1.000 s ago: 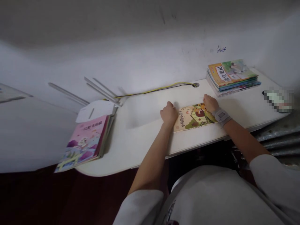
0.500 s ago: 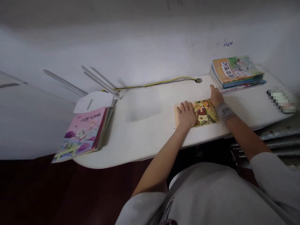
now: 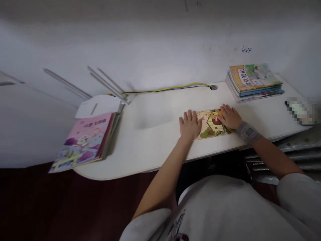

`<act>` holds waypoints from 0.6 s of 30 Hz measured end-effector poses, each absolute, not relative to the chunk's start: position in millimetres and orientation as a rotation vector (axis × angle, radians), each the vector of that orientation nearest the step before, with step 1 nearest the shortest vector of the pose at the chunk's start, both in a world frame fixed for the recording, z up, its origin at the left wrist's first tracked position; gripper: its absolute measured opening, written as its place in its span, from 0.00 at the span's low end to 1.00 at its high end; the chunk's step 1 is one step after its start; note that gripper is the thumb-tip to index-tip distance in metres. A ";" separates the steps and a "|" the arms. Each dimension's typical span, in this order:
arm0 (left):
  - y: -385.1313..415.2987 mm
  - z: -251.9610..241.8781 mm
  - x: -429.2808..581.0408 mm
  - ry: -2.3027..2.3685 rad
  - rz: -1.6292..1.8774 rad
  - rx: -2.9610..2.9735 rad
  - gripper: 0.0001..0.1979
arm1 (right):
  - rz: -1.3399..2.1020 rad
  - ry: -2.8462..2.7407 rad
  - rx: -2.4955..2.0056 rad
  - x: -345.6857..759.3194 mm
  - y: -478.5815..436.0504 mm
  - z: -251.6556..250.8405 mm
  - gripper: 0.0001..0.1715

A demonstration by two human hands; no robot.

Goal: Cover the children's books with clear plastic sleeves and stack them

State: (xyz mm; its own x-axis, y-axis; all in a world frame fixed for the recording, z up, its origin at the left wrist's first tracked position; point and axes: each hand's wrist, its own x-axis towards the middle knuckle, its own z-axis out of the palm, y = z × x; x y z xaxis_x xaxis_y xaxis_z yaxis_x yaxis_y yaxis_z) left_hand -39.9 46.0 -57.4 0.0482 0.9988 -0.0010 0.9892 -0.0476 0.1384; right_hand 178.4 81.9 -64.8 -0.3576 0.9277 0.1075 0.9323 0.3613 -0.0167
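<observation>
A yellow illustrated book lies flat on the white desk, in front of my body. My left hand rests at the book's left end, palm down with its fingers spread. Over the right end lies my right hand, its fingers stretched out flat on the cover. A grey band circles my right wrist. Parts of the cover are hidden under both hands.
A stack of books stands at the back right, and a phone lies right of it. At the left, a pile of books topped by a pink one overhangs the edge, beside a white router. A yellow cable runs along the wall.
My left hand has slid left to the book's end. My right hand, earlier at the right edge with its thumb up, now lies flat on the cover. The visible picture looks different.
</observation>
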 end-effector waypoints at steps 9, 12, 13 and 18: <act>46.3 -42.0 -8.1 1.855 0.109 2.458 0.29 | -0.145 -2.459 -1.434 131.2 62.0 -31.6 0.32; 45.8 -51.7 -4.8 1.795 0.029 2.454 0.31 | -0.035 -2.515 -1.414 123.6 54.5 -51.7 0.36; 46.0 -54.5 -5.9 1.800 0.027 2.449 0.31 | -0.029 -2.520 -1.430 125.2 54.1 -58.6 0.37; 49.0 -59.5 -18.2 1.847 0.107 2.431 0.30 | -0.104 -2.551 -1.449 144.0 61.7 -71.5 0.37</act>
State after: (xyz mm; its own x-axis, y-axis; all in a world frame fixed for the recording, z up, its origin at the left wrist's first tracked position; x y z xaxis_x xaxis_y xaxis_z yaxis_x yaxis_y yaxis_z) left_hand -18.2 49.0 -59.5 0.2678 0.9635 0.0028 0.9574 -0.2664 0.1113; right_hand 144.0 61.7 -71.5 -0.4969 0.8415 0.2119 0.8559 0.5155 -0.0401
